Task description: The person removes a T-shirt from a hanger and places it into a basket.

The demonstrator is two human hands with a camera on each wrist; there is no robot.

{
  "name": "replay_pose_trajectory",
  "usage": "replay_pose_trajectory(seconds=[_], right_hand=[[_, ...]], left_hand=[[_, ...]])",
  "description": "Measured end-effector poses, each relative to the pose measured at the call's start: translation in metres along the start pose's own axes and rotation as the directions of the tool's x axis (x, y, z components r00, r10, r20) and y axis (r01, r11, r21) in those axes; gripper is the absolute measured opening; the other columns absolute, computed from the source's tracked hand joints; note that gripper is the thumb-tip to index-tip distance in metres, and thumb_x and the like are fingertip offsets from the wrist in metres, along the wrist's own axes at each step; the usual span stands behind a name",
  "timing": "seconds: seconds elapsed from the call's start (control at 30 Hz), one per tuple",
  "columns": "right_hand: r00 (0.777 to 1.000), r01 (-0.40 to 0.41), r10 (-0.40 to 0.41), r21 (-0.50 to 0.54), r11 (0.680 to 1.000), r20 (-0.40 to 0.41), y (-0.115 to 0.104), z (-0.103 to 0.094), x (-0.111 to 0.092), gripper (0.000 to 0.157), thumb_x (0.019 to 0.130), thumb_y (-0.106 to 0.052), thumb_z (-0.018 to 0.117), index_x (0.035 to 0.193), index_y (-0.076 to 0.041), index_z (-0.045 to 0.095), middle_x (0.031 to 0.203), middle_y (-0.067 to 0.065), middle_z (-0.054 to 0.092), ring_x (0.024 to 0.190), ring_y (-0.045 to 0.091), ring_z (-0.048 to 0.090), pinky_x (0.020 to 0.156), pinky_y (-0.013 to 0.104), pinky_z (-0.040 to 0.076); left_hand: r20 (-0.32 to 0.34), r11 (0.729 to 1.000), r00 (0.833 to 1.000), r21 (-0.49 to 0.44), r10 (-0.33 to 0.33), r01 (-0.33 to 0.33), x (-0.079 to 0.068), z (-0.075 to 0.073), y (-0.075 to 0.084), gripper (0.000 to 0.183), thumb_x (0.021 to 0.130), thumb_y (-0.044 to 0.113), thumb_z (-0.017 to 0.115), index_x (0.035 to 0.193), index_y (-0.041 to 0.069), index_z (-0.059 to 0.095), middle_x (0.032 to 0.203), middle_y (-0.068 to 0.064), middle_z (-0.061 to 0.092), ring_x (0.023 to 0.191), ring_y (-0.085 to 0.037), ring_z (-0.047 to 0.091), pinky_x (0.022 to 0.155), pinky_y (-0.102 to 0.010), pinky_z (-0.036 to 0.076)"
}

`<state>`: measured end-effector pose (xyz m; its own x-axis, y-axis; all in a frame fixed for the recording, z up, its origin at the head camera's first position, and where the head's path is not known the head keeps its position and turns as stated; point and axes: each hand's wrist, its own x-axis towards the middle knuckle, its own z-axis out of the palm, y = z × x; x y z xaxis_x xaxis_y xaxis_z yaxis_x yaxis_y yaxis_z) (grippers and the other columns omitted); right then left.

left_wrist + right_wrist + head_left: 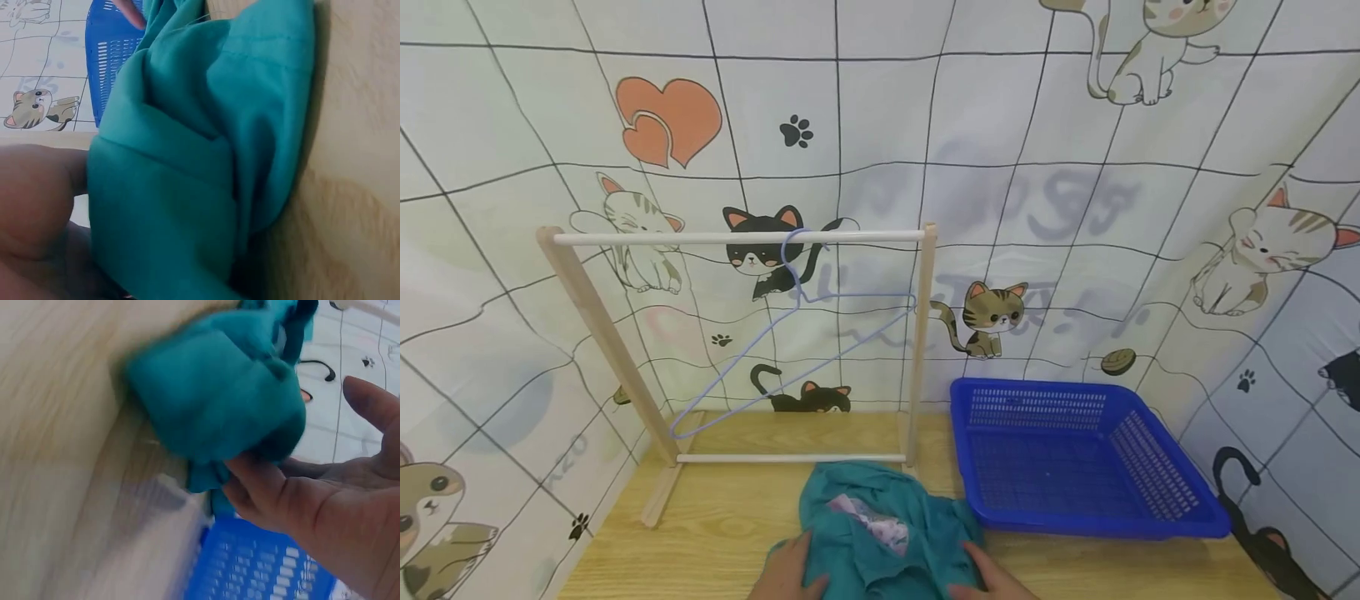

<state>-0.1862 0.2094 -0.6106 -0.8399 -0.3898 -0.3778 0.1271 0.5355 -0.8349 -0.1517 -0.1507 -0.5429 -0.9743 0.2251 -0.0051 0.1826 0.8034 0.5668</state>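
Observation:
A crumpled teal garment [857,492] lies on the wooden table, with a pale floral-patterned patch [880,527] showing in its middle. My left hand [790,571] is at its left side, thumb apart from the fingers. Up close in the left wrist view, that hand [37,206] touches the folded teal cloth [169,181]. On the opposite side is my right hand [988,575]. In the right wrist view, the fingers of the right hand [319,494] reach under the edge of the bunched cloth [212,394], while the thumb stands away from it.
Behind the garment stands a wooden rack [737,239] with a white top bar. From that bar hangs a light-blue wire hanger [850,342], tilted. A blue plastic basket [1090,527] sits at the right. A cat-patterned wall covering [880,108] encloses the table.

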Motion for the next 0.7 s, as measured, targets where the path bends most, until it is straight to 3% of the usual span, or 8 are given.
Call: replay_pose_trajectory(seconds=[0.07, 0.2, 0.33, 0.5, 0.6, 0.7], right_hand=[[1.000, 0.004, -0.004, 0.050, 0.999, 0.007, -0.012, 0.007, 0.001, 0.090, 0.085, -0.054, 0.061, 0.146, 0.001, 0.024, 0.146, 0.037, 0.021, 0.131, 0.058, 0.022, 0.099, 0.071, 0.022], [0.998, 0.046, -0.052, 0.147, 0.988, 0.036, -0.066, 0.021, -0.013, 0.089, 0.089, -0.047, 0.060, 0.147, 0.005, 0.016, 0.144, 0.040, 0.021, 0.129, 0.058, 0.026, 0.099, 0.069, 0.027], [0.995, 0.059, -0.075, 0.218, 0.974, 0.067, -0.099, 0.030, -0.021, 0.091, 0.090, -0.043, 0.060, 0.146, 0.010, 0.010, 0.142, 0.044, 0.019, 0.129, 0.059, 0.024, 0.099, 0.068, 0.028], [0.996, 0.003, -0.024, 0.239, 0.971, 0.084, -0.110, 0.035, -0.019, 0.095, 0.090, -0.045, 0.060, 0.146, 0.009, 0.006, 0.145, 0.042, 0.015, 0.131, 0.058, 0.021, 0.101, 0.067, 0.027], [0.999, -0.014, 0.002, 0.231, 0.973, 0.052, -0.110, 0.037, -0.016, 0.096, 0.088, -0.047, 0.061, 0.146, 0.009, 0.009, 0.143, 0.043, 0.020, 0.129, 0.059, 0.024, 0.099, 0.068, 0.028], [1.000, -0.023, 0.020, 0.236, 0.971, 0.015, -0.111, 0.038, -0.016, 0.097, 0.088, -0.048, 0.062, 0.146, 0.009, 0.010, 0.139, 0.044, 0.024, 0.125, 0.060, 0.029, 0.097, 0.068, 0.031]], left_hand=[[0.007, 0.999, 0.999, -0.029, 0.038, -0.038, 0.002, 0.002, 0.002, 0.065, 0.085, 0.027, 0.066, 0.125, -0.019, 0.044, 0.121, -0.034, 0.052, 0.109, -0.053, 0.050, 0.090, -0.060, 0.043], [0.032, 0.983, 0.993, -0.149, 0.117, -0.111, 0.004, 0.009, 0.011, 0.065, 0.088, 0.025, 0.061, 0.130, -0.019, 0.039, 0.127, -0.034, 0.050, 0.115, -0.051, 0.049, 0.095, -0.052, 0.044], [0.066, 0.929, 0.980, -0.336, 0.187, -0.155, 0.004, 0.020, 0.021, 0.065, 0.092, 0.029, 0.057, 0.137, -0.012, 0.035, 0.135, -0.029, 0.047, 0.123, -0.043, 0.047, 0.100, -0.041, 0.043], [0.083, 0.865, 0.978, -0.485, 0.191, -0.128, 0.006, 0.029, 0.029, 0.064, 0.093, 0.029, 0.057, 0.140, -0.008, 0.034, 0.138, -0.029, 0.044, 0.126, -0.027, 0.045, 0.101, -0.027, 0.038], [0.085, 0.831, 0.973, -0.540, 0.214, -0.136, 0.007, 0.034, 0.034, 0.063, 0.093, 0.026, 0.057, 0.140, -0.008, 0.033, 0.136, -0.030, 0.044, 0.124, -0.018, 0.045, 0.099, -0.023, 0.037], [0.086, 0.830, 0.972, -0.539, 0.220, -0.140, 0.007, 0.035, 0.044, 0.064, 0.092, 0.025, 0.059, 0.139, -0.010, 0.033, 0.135, -0.032, 0.044, 0.124, -0.022, 0.047, 0.099, -0.026, 0.040]])
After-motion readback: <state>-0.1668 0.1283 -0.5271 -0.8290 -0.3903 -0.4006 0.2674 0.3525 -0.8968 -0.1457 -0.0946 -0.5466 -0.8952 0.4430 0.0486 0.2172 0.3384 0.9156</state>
